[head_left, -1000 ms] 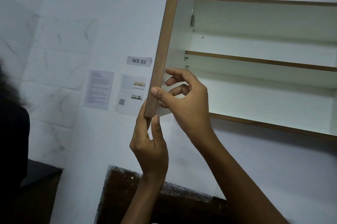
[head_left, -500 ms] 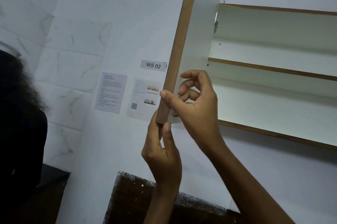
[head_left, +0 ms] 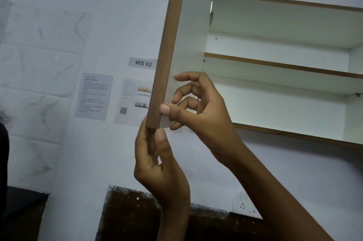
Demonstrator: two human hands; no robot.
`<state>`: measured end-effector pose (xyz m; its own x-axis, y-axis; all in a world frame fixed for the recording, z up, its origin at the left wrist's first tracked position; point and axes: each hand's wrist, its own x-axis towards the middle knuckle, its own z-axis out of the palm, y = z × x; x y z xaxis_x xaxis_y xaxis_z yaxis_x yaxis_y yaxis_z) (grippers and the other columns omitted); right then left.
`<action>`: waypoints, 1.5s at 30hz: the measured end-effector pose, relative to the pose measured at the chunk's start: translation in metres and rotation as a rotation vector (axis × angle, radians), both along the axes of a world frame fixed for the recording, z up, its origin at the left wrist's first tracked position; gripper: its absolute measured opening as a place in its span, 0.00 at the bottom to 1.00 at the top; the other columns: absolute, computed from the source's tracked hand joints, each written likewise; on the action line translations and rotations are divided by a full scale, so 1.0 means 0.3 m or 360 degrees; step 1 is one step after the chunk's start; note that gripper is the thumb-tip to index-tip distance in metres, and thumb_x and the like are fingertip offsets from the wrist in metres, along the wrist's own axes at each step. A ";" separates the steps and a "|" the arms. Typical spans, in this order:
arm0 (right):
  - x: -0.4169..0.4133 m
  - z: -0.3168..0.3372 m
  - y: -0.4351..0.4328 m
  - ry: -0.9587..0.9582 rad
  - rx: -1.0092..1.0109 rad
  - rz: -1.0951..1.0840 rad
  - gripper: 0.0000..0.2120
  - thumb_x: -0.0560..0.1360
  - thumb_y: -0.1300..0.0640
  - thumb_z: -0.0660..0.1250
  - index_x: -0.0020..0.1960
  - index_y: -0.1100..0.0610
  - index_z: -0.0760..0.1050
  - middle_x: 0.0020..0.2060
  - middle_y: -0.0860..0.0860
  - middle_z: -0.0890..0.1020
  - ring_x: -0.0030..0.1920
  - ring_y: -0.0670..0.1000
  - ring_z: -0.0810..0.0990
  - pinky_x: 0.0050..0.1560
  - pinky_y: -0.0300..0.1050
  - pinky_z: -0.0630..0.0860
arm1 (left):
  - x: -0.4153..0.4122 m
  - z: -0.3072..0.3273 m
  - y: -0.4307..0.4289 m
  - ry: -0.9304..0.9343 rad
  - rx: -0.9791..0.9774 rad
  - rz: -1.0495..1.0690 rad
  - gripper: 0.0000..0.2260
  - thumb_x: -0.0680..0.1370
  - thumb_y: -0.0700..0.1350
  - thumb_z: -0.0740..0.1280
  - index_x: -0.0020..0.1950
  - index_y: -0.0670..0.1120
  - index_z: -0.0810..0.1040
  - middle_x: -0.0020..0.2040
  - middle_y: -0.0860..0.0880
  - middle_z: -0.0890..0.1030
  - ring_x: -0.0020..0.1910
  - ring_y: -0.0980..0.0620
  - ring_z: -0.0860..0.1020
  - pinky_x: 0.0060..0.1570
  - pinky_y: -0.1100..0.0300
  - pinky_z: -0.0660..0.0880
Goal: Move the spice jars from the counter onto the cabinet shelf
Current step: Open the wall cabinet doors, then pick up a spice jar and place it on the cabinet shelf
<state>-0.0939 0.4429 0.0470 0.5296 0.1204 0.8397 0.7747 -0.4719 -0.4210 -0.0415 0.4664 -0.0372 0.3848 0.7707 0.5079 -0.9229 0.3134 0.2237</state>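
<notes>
Nearest the camera, the left hand (head_left: 161, 164) rises from below and pinches the lower corner of the cabinet door (head_left: 170, 40), with the thumb on the near side and the fingers wrapped round the far side. Just above it, the right hand (head_left: 198, 109) grips the same door. Its thumb is pressed on the brown edge strip and its fingers are curled toward the white inner face. Neither hand carries a jar.

Behind the hands, the door stands swung out, edge-on to the camera, and the cabinet interior is exposed. No jar shows on the visible parts of the middle shelf (head_left: 284, 67) or the bottom board (head_left: 294, 135). The spice jars are not in view. The desk cannot be identified; only a dark patch (head_left: 137, 219) shows at the lower edge.

On the wall beyond, a "WS 02" label (head_left: 143, 63) and printed sheets (head_left: 93, 96) hang left of the door.

Step in hand, as judged: opening the cabinet, before any transfer. The next move calls for releasing the door once it holds position, lowering the hands to the desk and gripping the first jar. Confirm that the door does not swing back across the shelf opening.
</notes>
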 end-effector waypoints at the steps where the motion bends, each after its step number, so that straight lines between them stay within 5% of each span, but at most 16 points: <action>1: -0.008 -0.019 -0.023 0.0038 -0.0023 -0.0012 0.23 0.68 0.61 0.74 0.59 0.51 0.69 0.44 0.54 0.76 0.37 0.50 0.79 0.37 0.46 0.82 | -0.008 -0.017 -0.008 0.0010 -0.0034 -0.0091 0.12 0.77 0.57 0.60 0.57 0.55 0.73 0.52 0.69 0.78 0.56 0.60 0.79 0.53 0.60 0.78; 4: -0.037 -0.096 -0.110 0.0101 -0.0100 -0.0102 0.21 0.68 0.59 0.73 0.58 0.49 0.71 0.48 0.50 0.78 0.42 0.48 0.81 0.43 0.47 0.82 | -0.041 -0.099 -0.049 0.0081 0.0012 -0.0310 0.10 0.76 0.53 0.59 0.56 0.56 0.74 0.52 0.65 0.80 0.56 0.52 0.80 0.55 0.57 0.77; 9: -0.093 -0.292 -0.275 0.0296 -0.0043 -0.0254 0.18 0.69 0.58 0.73 0.56 0.48 0.74 0.51 0.45 0.79 0.50 0.45 0.80 0.49 0.41 0.80 | -0.087 -0.287 -0.124 0.0274 0.0512 -0.0449 0.09 0.77 0.47 0.58 0.52 0.59 0.74 0.49 0.68 0.80 0.54 0.62 0.78 0.53 0.71 0.73; 16: -0.119 -0.611 -0.427 0.0694 -0.0003 -0.0326 0.17 0.70 0.58 0.73 0.57 0.51 0.74 0.55 0.45 0.78 0.53 0.43 0.77 0.54 0.38 0.77 | -0.110 -0.556 -0.112 0.0423 0.1068 -0.0645 0.09 0.77 0.42 0.59 0.51 0.50 0.78 0.50 0.54 0.82 0.53 0.56 0.79 0.53 0.62 0.75; 22: -0.112 -0.912 -0.464 0.1097 -0.0021 -0.0301 0.18 0.69 0.60 0.73 0.56 0.48 0.73 0.55 0.45 0.77 0.53 0.41 0.76 0.51 0.33 0.75 | -0.115 -0.819 -0.020 0.0742 0.1562 -0.0749 0.09 0.79 0.37 0.61 0.50 0.48 0.78 0.47 0.55 0.81 0.48 0.63 0.78 0.47 0.72 0.72; 27: -0.103 -1.190 -0.454 0.1459 -0.0122 -0.0278 0.20 0.70 0.58 0.72 0.60 0.52 0.73 0.58 0.47 0.76 0.56 0.44 0.75 0.52 0.35 0.73 | -0.119 -1.122 0.055 0.1104 0.2078 -0.0804 0.12 0.78 0.39 0.62 0.48 0.57 0.76 0.50 0.57 0.79 0.52 0.60 0.77 0.54 0.63 0.73; 31: -0.091 -1.386 -0.429 0.1729 -0.0165 -0.0208 0.22 0.70 0.61 0.72 0.63 0.55 0.72 0.61 0.50 0.74 0.59 0.46 0.72 0.55 0.36 0.71 | -0.140 -1.316 0.081 0.1317 0.2328 -0.0726 0.09 0.75 0.36 0.65 0.53 0.45 0.79 0.54 0.48 0.80 0.56 0.51 0.77 0.60 0.50 0.72; 33: -0.082 -1.472 -0.419 0.1772 -0.0243 -0.0229 0.24 0.70 0.61 0.72 0.64 0.57 0.71 0.63 0.52 0.71 0.60 0.45 0.69 0.60 0.39 0.70 | -0.140 -1.384 0.087 0.1418 0.2533 -0.0669 0.14 0.74 0.40 0.68 0.59 0.46 0.77 0.65 0.45 0.74 0.65 0.48 0.71 0.66 0.48 0.67; 37: -0.070 -1.632 -0.406 0.1865 -0.0345 -0.0299 0.34 0.66 0.58 0.76 0.68 0.55 0.67 0.70 0.55 0.64 0.69 0.52 0.63 0.70 0.49 0.62 | -0.153 -1.458 0.098 0.1698 0.2625 -0.1011 0.30 0.73 0.43 0.71 0.72 0.47 0.63 0.75 0.44 0.55 0.72 0.46 0.60 0.66 0.60 0.58; 40: -0.074 -1.723 -0.393 0.1897 -0.0297 -0.0291 0.36 0.64 0.60 0.77 0.69 0.54 0.67 0.73 0.57 0.60 0.73 0.55 0.60 0.70 0.47 0.59 | -0.164 -1.502 0.105 0.1694 0.2601 -0.1262 0.38 0.70 0.41 0.74 0.74 0.44 0.57 0.73 0.43 0.56 0.72 0.47 0.61 0.65 0.65 0.59; 45: -0.097 -1.757 -0.377 0.1787 0.0041 -0.0294 0.29 0.64 0.65 0.75 0.64 0.58 0.73 0.64 0.56 0.74 0.65 0.54 0.72 0.67 0.47 0.68 | -0.166 -1.508 0.125 0.1612 0.2563 -0.1286 0.37 0.66 0.34 0.74 0.70 0.47 0.59 0.71 0.45 0.63 0.70 0.50 0.65 0.64 0.66 0.64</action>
